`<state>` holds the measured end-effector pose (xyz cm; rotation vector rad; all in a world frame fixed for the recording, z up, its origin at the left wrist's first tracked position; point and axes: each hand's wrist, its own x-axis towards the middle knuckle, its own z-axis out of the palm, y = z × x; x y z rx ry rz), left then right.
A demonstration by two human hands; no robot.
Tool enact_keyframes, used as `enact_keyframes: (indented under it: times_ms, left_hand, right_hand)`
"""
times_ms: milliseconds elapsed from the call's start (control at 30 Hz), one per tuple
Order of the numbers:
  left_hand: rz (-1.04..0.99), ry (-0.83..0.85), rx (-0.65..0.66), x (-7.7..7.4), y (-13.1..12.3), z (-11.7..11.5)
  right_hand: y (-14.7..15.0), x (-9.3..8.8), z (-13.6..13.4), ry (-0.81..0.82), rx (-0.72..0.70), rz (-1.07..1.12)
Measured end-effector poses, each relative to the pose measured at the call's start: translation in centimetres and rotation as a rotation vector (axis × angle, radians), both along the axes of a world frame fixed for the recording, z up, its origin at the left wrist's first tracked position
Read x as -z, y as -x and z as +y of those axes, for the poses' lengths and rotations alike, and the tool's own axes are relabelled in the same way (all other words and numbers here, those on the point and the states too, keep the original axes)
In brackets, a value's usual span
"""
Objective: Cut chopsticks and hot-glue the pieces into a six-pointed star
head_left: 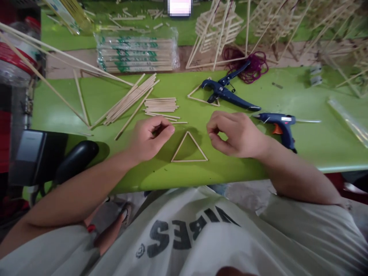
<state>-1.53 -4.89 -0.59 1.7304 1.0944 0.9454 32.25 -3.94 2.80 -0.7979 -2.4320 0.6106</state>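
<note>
A small triangle of thin wooden sticks [189, 148] lies flat on the green table [301, 99] between my hands. My left hand [149, 138] rests just left of the triangle, fingers curled into a pinch; what it holds, if anything, is hidden. Just right of the triangle's top, my right hand [235, 133] hovers with its fingers curled in, and nothing shows in them. A short stack of cut sticks [161, 105] lies just beyond my left hand.
A blue glue gun [277, 124] lies right of my right hand. Blue cutters [227, 92] rest on a second stick triangle [198, 95]. Longer sticks [129, 100] fan out at left, a stick packet [136, 53] and stick frames [218, 27] behind.
</note>
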Motion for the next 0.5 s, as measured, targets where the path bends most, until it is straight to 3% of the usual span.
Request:
enact_keyframes:
  times_ms: [300, 500]
  left_hand:
    - [0.09, -0.005, 0.022, -2.6, 0.0, -0.7]
    - [0.053, -0.065, 0.161, -3.6, 0.7, -0.9]
  right_hand:
    - [0.3, -1.3, -1.4, 0.399, -0.05, 0.423]
    - [1.6, -2.4, -1.8, 0.584, -0.132, 0.678]
